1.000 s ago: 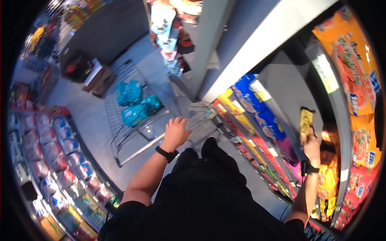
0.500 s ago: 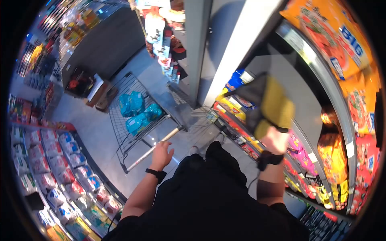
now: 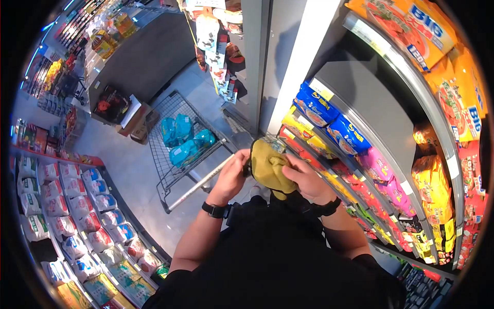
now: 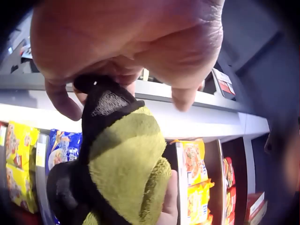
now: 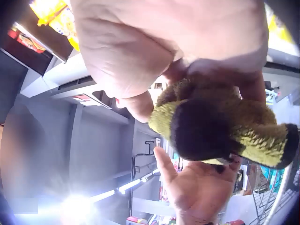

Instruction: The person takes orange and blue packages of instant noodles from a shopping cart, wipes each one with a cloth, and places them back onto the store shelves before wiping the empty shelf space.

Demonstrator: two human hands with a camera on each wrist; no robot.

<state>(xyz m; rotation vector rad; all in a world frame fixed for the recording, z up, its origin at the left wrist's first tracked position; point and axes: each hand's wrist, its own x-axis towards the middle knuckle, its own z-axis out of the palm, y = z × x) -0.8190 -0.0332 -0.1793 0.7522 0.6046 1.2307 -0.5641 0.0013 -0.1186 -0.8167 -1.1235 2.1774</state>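
Observation:
In front of the torso, both hands hold a yellow-green plush cloth with dark grey parts and black edging. My left hand pinches its dark end at the left. My right hand grips the bunched right side, thumb lying over the top. The left wrist view shows the cloth hanging below the left fingers, its black border running across it. Seen from the right wrist, the cloth is folded up under the right fingers, a black patch facing that camera.
A wire shopping cart with teal packages stands ahead, its handle near the left wrist. To the right rise shelves with blue noodle packs and orange noodle packs. White packages line a left shelf.
My right hand has brought the cloth left from the right-hand shelf to the body's front. My left hand has moved right from beside the cart handle and taken hold of the cloth.

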